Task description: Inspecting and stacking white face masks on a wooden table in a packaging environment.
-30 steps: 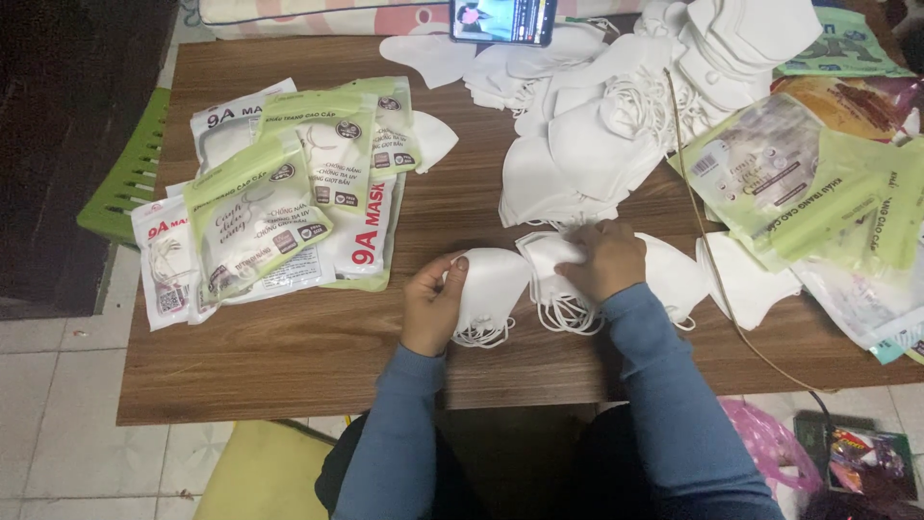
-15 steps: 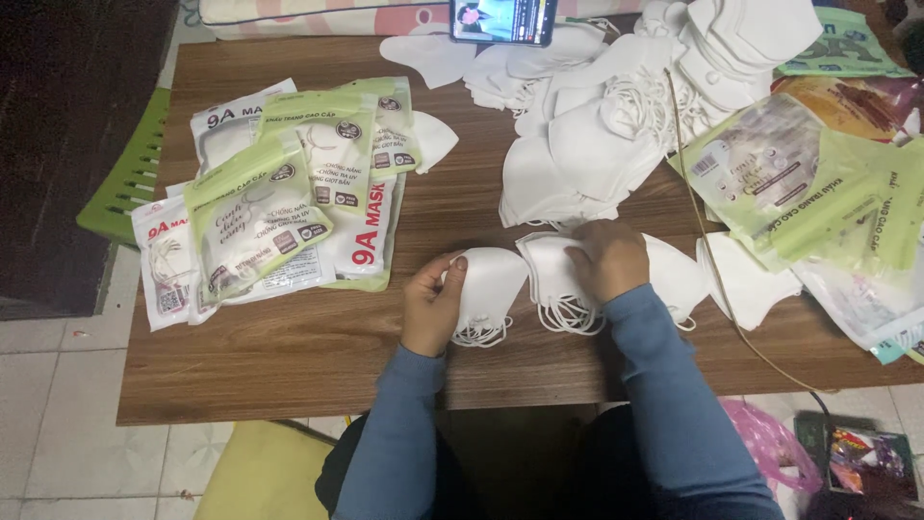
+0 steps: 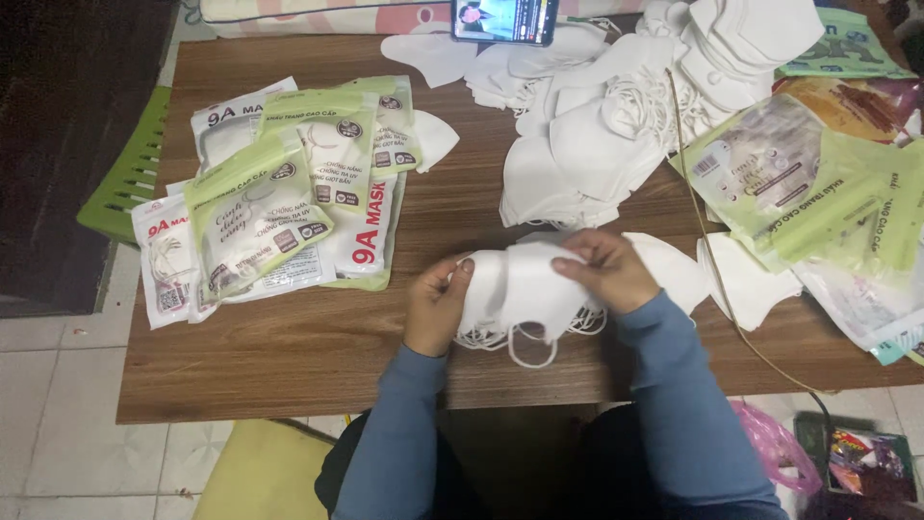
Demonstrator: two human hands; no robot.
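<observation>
A brown wooden table (image 3: 289, 356) fills most of the view. Across its far right side sprawls a loose heap of white face masks (image 3: 616, 125), and at the right edge lie green-and-clear empty packets (image 3: 828, 183). On the left sits a fanned pile of sealed mask packets (image 3: 279, 202) (green headers, clear fronts). A phone (image 3: 502, 19) with a lit screen rests at the far edge. At the near middle of the table, both hands hold a small stack of white masks (image 3: 525, 289), ear loops dangling below it. The left hand (image 3: 438, 303) clasps the stack's left edge, fingers curled around it; the right hand (image 3: 606, 270) presses on its upper right, fingers pinching the top mask.
</observation>
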